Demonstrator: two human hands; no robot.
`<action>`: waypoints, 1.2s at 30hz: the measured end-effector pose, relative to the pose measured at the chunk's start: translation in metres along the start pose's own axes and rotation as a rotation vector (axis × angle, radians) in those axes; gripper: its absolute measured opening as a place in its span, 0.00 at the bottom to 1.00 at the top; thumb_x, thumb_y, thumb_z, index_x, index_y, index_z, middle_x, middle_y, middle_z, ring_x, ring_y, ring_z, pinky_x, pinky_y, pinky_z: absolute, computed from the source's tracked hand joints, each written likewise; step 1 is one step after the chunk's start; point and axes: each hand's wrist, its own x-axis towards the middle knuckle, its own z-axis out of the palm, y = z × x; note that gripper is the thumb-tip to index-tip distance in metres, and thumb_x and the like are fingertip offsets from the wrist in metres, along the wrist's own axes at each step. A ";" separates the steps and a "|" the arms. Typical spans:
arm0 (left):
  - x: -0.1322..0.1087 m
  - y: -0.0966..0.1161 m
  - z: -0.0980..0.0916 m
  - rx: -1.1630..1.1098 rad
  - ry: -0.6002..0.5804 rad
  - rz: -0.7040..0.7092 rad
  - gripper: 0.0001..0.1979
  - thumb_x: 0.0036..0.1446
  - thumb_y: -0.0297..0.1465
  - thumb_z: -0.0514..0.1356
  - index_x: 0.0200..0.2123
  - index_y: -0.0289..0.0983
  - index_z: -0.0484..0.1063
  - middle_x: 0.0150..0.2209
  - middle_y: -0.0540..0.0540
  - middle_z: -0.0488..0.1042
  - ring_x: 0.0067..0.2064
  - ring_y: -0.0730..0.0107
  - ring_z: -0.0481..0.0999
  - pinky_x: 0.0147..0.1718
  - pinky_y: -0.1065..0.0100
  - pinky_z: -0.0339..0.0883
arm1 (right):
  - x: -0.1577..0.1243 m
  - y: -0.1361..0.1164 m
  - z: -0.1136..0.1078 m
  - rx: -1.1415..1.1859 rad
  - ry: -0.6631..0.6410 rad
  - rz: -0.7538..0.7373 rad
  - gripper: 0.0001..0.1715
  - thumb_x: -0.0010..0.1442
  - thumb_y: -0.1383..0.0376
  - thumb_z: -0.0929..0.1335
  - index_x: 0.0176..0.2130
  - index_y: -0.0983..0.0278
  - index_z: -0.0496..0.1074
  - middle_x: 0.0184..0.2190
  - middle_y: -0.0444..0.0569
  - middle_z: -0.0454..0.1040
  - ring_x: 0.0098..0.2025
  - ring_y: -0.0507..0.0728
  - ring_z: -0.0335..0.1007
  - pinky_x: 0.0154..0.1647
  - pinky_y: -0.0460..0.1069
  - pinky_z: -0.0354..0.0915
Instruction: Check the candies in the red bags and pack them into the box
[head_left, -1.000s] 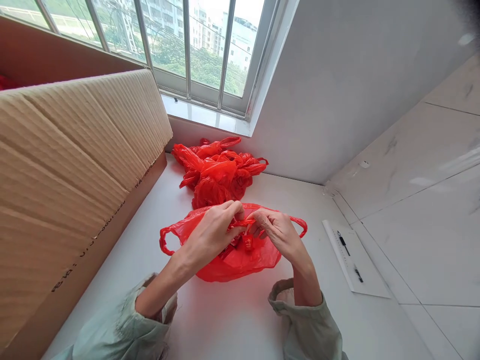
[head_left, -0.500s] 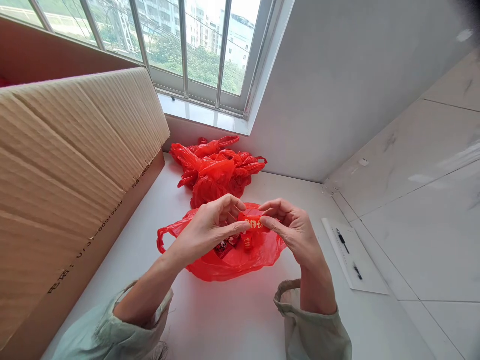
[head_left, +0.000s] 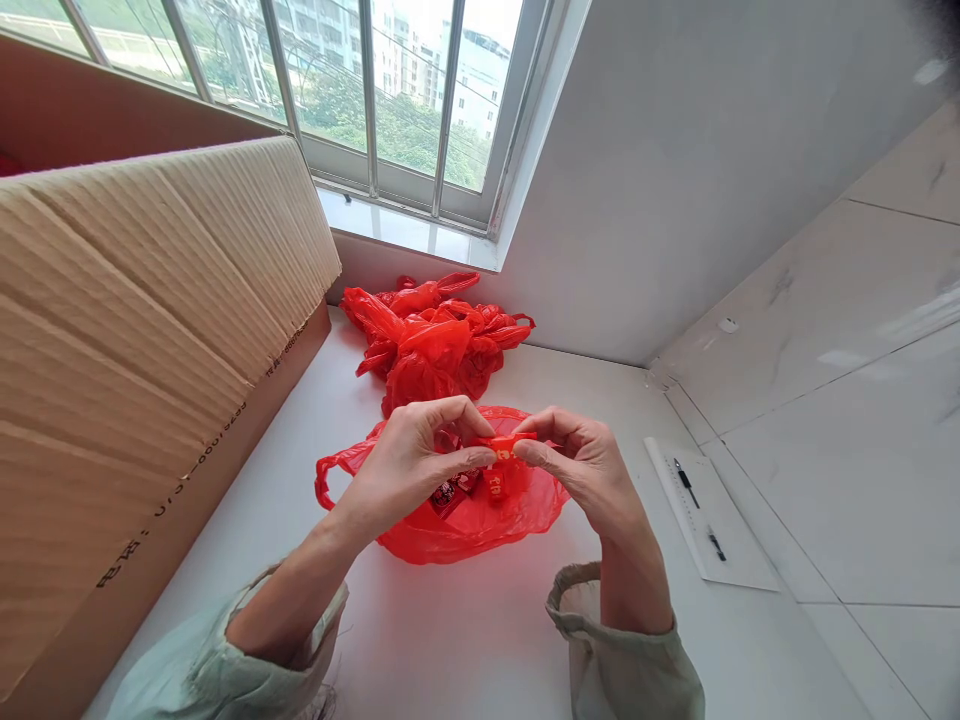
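Between my two hands is a small red packet with yellow lettering (head_left: 505, 447), perhaps a wrapped candy. My left hand (head_left: 420, 450) pinches its left end between thumb and fingers. At the other end, the thumb and fingers of my right hand (head_left: 581, 460) are closed on it too. Below lies an open red plastic bag (head_left: 450, 543), spread on the white table. Inside it sit another red packet with yellow lettering (head_left: 496, 487) and some dark red printed packets (head_left: 450, 495), partly hidden by my left hand.
Crumpled red plastic bags (head_left: 431, 340) are heaped behind, below the barred window (head_left: 405, 100). A large cardboard box (head_left: 165, 300) stands at the left. On the right, a notebook (head_left: 694, 510) carries a black pen (head_left: 685, 480) and a pen cap (head_left: 716, 545), near the tiled wall.
The held packet has tipped, so less of its lettering faces me. My fingers have closed nearer around it, with the fingertips slightly lower. The bag and surroundings stay put.
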 end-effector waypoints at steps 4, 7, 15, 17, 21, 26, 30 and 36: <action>0.000 0.000 -0.001 -0.026 -0.032 -0.040 0.05 0.55 0.32 0.67 0.33 0.37 0.75 0.31 0.50 0.77 0.31 0.68 0.75 0.29 0.71 0.69 | -0.001 -0.001 0.001 0.007 0.026 -0.065 0.04 0.57 0.64 0.73 0.30 0.60 0.77 0.27 0.41 0.75 0.30 0.49 0.70 0.33 0.44 0.66; 0.000 0.001 -0.001 -0.030 -0.023 -0.047 0.05 0.54 0.32 0.67 0.32 0.37 0.76 0.30 0.50 0.77 0.31 0.68 0.76 0.29 0.71 0.69 | -0.002 -0.001 0.001 0.019 0.033 -0.085 0.03 0.56 0.63 0.74 0.30 0.60 0.78 0.27 0.41 0.76 0.30 0.50 0.71 0.33 0.45 0.66; 0.002 0.003 0.000 -0.117 0.070 -0.077 0.06 0.49 0.31 0.70 0.26 0.36 0.79 0.25 0.48 0.78 0.29 0.69 0.74 0.27 0.72 0.68 | 0.000 0.001 0.003 0.063 0.069 -0.091 0.05 0.54 0.63 0.75 0.28 0.60 0.78 0.26 0.43 0.76 0.31 0.53 0.71 0.35 0.48 0.67; 0.002 0.002 0.000 -0.161 0.080 -0.078 0.06 0.47 0.31 0.71 0.26 0.36 0.79 0.25 0.48 0.79 0.29 0.69 0.74 0.28 0.72 0.68 | 0.000 0.001 0.004 0.069 0.085 -0.098 0.06 0.54 0.62 0.75 0.27 0.60 0.77 0.25 0.43 0.75 0.30 0.52 0.70 0.34 0.48 0.66; 0.003 0.000 -0.001 -0.231 0.078 -0.084 0.07 0.46 0.32 0.72 0.25 0.36 0.79 0.24 0.49 0.78 0.28 0.69 0.74 0.28 0.71 0.68 | -0.001 0.000 0.007 0.075 0.112 -0.108 0.07 0.54 0.62 0.74 0.26 0.61 0.76 0.24 0.43 0.74 0.29 0.52 0.68 0.33 0.48 0.65; 0.002 0.000 -0.004 -0.220 0.005 -0.084 0.08 0.52 0.34 0.69 0.27 0.37 0.77 0.25 0.50 0.77 0.28 0.71 0.74 0.27 0.72 0.66 | -0.001 -0.001 0.003 0.049 0.101 -0.092 0.08 0.56 0.61 0.73 0.27 0.61 0.76 0.24 0.42 0.72 0.28 0.51 0.67 0.32 0.47 0.64; 0.001 0.001 -0.004 -0.037 -0.064 -0.069 0.09 0.53 0.38 0.69 0.35 0.39 0.79 0.33 0.49 0.80 0.34 0.68 0.77 0.31 0.71 0.69 | -0.002 -0.002 0.000 0.021 0.071 -0.069 0.06 0.56 0.63 0.73 0.27 0.61 0.77 0.25 0.42 0.74 0.29 0.51 0.68 0.32 0.46 0.64; -0.001 0.002 0.009 -0.003 0.022 0.001 0.09 0.56 0.38 0.66 0.35 0.39 0.80 0.31 0.49 0.81 0.32 0.65 0.79 0.30 0.69 0.72 | -0.003 -0.005 0.007 0.022 0.041 -0.102 0.06 0.55 0.62 0.74 0.27 0.60 0.77 0.26 0.44 0.77 0.29 0.53 0.71 0.32 0.47 0.68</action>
